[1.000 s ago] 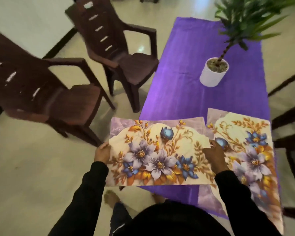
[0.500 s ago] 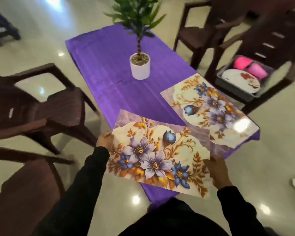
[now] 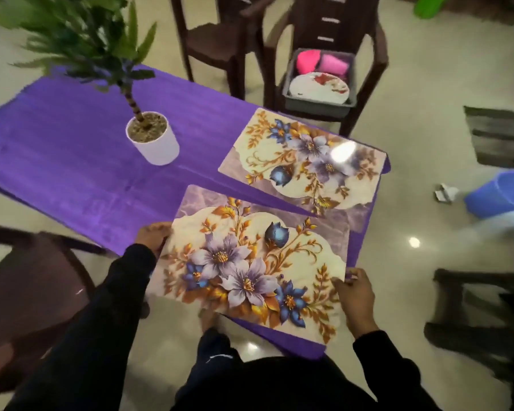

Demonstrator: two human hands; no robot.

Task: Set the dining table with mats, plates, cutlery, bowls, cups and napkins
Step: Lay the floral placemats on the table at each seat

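I hold a floral place mat (image 3: 250, 262) by its two short ends over the near corner of the purple-clothed table (image 3: 72, 152). My left hand (image 3: 153, 237) grips the left edge and my right hand (image 3: 355, 295) pinches the right edge. The mat's near part juts past the table edge. A second floral mat (image 3: 306, 161) lies flat at the far corner of the table. On a brown chair beyond it stands a grey tub (image 3: 319, 103) with a white plate (image 3: 318, 87) and pink items (image 3: 322, 63) inside.
A potted plant in a white pot (image 3: 153, 139) stands mid-table. Brown plastic chairs (image 3: 217, 40) surround the table, one (image 3: 33, 292) close at my left. A blue bucket (image 3: 499, 197) and crumpled paper (image 3: 445, 192) lie on the floor at the right.
The view has swung round to the right as I moved along the table. The held mat has come lower and further over the table's near corner, still in both hands.
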